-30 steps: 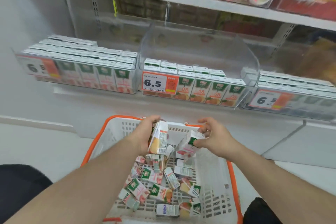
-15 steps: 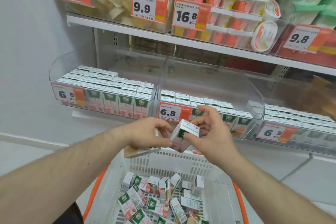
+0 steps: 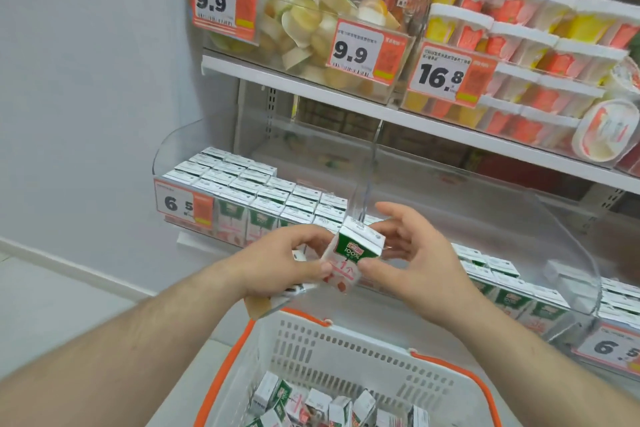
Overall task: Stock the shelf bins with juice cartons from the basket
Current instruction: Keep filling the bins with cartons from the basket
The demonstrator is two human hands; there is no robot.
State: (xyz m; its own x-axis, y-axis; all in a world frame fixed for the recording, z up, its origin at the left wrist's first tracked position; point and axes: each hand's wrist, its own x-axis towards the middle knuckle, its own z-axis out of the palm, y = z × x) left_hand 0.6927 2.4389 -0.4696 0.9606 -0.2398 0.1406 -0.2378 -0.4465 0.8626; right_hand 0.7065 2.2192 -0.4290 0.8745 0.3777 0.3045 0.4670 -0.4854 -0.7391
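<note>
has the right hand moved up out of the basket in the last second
Yes. The right hand has risen from the basket rim to the front of the middle bin, and now pinches a carton.

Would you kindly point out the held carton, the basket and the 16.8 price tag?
held carton [image 3: 353, 255]: head view, green front face.
basket [image 3: 346, 340]: head view, white back wall.
16.8 price tag [image 3: 440, 74]: head view, printed digits.

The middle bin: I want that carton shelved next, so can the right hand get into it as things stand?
Probably yes. The right hand, pinching the carton together with the left hand, is just in front of the middle bin, whose top is open. Only the low clear front wall lies between.
</note>
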